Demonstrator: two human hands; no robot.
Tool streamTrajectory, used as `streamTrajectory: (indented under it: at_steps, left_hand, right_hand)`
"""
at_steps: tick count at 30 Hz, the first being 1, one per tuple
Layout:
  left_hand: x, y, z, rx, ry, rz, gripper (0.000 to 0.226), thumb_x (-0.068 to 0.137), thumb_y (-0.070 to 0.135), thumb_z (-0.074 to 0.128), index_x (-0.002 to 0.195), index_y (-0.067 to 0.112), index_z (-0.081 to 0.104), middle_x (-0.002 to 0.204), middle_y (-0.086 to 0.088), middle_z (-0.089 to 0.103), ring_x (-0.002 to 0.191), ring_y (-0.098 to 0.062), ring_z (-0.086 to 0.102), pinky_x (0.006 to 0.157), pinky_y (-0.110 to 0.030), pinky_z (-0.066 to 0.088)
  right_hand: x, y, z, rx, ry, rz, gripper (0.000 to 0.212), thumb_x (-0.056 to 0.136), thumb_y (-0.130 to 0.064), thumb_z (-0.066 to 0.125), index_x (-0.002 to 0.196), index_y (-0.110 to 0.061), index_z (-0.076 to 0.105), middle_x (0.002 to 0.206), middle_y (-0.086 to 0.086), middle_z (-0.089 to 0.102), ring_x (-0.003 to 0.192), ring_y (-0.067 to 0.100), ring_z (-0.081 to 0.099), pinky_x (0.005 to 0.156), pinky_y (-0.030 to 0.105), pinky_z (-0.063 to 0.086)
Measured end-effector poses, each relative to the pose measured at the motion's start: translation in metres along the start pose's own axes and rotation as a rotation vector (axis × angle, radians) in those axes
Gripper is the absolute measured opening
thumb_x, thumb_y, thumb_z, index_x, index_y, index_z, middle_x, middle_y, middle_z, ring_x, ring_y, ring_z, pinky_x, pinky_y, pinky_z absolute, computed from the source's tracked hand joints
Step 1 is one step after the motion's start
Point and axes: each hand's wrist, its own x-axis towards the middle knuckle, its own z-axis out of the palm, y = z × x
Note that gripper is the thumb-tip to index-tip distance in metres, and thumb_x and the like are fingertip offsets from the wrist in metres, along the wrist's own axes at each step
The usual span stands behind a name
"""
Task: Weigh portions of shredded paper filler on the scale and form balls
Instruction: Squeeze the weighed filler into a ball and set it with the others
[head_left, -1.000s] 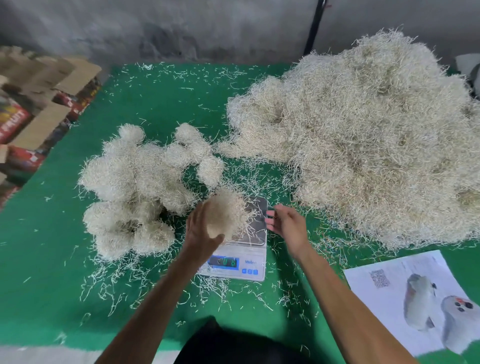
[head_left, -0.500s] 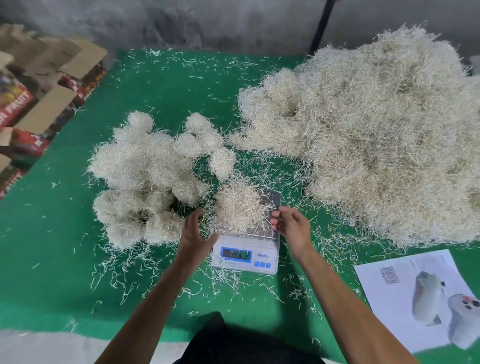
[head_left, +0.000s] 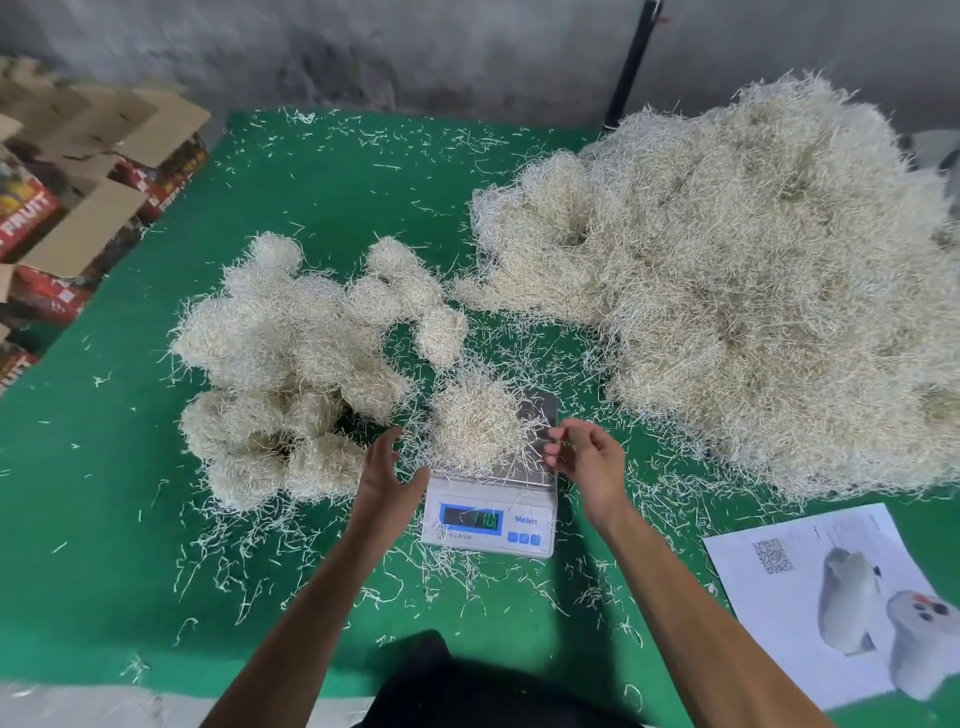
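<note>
Spreading across most of the frame, the green tabletop (head_left: 322, 171) has its widest bare stretch at the upper centre and down the left side, dotted only with stray shreds. Its far edge meets a grey wall (head_left: 415, 47) at the top; its near edge runs along the bottom left, where a pale strip shows below the green. A heap of loose shredded paper filler (head_left: 753, 291) fills the right side and is cut off by the right edge of the frame. Left of centre sits a cluster of formed balls (head_left: 291, 364), packed against one another. Between the two, just below centre, stands the scale (head_left: 491, 512), with a weighed portion (head_left: 475, 426) resting on its platform and leaving the platform's right part bare.

The left hand (head_left: 387, 475) hovers at the lower left of the portion, fingers straight and slightly spread, palm turned toward the paper; whether the fingertips touch the outer shreds is unclear. The right hand (head_left: 587, 460) hangs over the platform's right edge with fingers loosely bent, holding nothing that can be made out.

The scale's display is lit, but its digits are too blurred to read. A printed sheet (head_left: 831, 597) at the lower right runs out of frame. Cardboard boxes (head_left: 78, 208) at the upper left are cut off by the left edge. A dark shape at the bottom centre hides the tabletop's near edge there.
</note>
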Motion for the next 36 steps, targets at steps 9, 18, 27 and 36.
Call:
streamTrajectory:
  at_steps: [9,18,27,36]
  left_hand:
    - [0.019,0.04,0.009,0.279,-0.006,0.48,0.066,0.083,0.043,0.076,0.142,0.041,0.046,0.157,0.007,0.028,0.141,-0.009,0.022,0.114,-0.04,0.027]
    - [0.052,0.078,0.046,0.57,-0.106,0.626,0.042,0.088,0.044,0.07,0.126,0.027,0.067,0.162,0.004,0.028,0.149,-0.02,0.017,0.121,-0.053,0.019]
    - [0.049,0.077,0.067,0.488,-0.045,0.463,0.056,0.088,0.032,0.072,0.138,0.011,0.058,0.147,-0.006,0.052,0.138,-0.023,0.043,0.117,-0.041,0.031]
    - [0.047,0.093,0.069,0.436,-0.027,0.43,0.057,0.089,0.03,0.071,0.14,0.011,0.055,0.148,-0.008,0.05,0.14,-0.024,0.04,0.118,-0.04,0.027]
  right_hand:
    - [-0.007,-0.008,0.014,-0.718,-0.2,-0.161,0.076,0.071,-0.083,0.074,0.134,-0.046,0.054,0.12,-0.018,0.062,0.098,0.003,0.064,0.081,0.022,0.053]
    - [-0.008,-0.024,0.02,-0.759,-0.219,-0.271,0.014,0.102,-0.037,0.063,0.104,-0.024,0.067,0.064,-0.006,0.058,0.048,0.005,0.046,0.049,0.027,0.043]
    - [-0.016,-0.087,0.02,-0.427,-0.166,-0.319,0.01,0.097,-0.02,0.07,0.094,-0.011,0.073,0.063,-0.005,0.054,0.05,0.011,0.035,0.046,0.024,0.031]
    - [-0.007,-0.088,0.015,-0.369,-0.083,-0.341,0.013,0.099,-0.016,0.065,0.087,-0.012,0.066,0.071,-0.004,0.057,0.056,0.009,0.043,0.056,0.021,0.042]
